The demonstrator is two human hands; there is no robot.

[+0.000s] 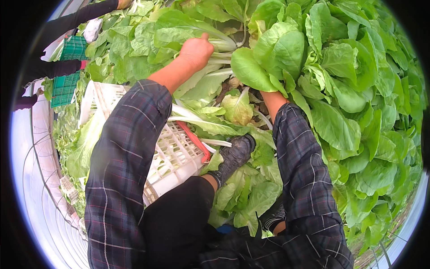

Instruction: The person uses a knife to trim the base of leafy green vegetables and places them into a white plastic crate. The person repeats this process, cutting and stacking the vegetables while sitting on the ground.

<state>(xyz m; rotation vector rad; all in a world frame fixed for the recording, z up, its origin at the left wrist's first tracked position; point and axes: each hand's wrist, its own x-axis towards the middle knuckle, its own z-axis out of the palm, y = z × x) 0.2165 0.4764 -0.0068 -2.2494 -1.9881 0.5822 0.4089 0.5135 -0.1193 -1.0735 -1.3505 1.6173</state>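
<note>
My left hand (198,50) lies over a pulled leafy green (220,42) with long white stalks, its fingers curled down and the thumb on top. Whether the fingers close around the stalks is hidden. Of my right arm I see the sleeve and bare wrist (272,102); broad leaves of a standing leafy green (278,50) cover the hand, near the plant's base. Between my arms, a yellowing leaf (237,109) and loose white stalks lie on the soil.
A white plastic crate (178,148) with a red strap (193,141) stands by my left leg, greens inside. My shoe (237,151) is among fallen leaves. Green crates (65,89) and another person's dark sleeves (55,69) are at upper left. Dense standing greens (362,144) fill the right.
</note>
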